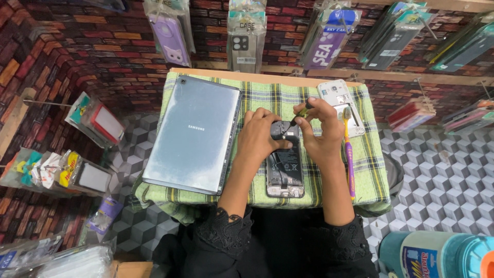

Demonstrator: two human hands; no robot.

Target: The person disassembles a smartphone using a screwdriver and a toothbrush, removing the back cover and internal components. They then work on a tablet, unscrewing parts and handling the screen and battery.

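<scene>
While braced flat on green plaid cloth [267, 98], opened black phone with exposed battery [284, 170] pinned by curled left hand [260, 135]; right hand [321, 131] pinching small yellow-handled screwdriver [300, 114], tip angled down near camera end for control.

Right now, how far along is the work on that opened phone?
Done: the phone lies with its back off, battery and inner parts bare; a white back shell sits aside on the checked cloth. In hand: the left hand steadies the phone's top while the right hand works a small screwdriver there. Left: the phone remains open; the tablet and toothbrush lie untouched.
</scene>
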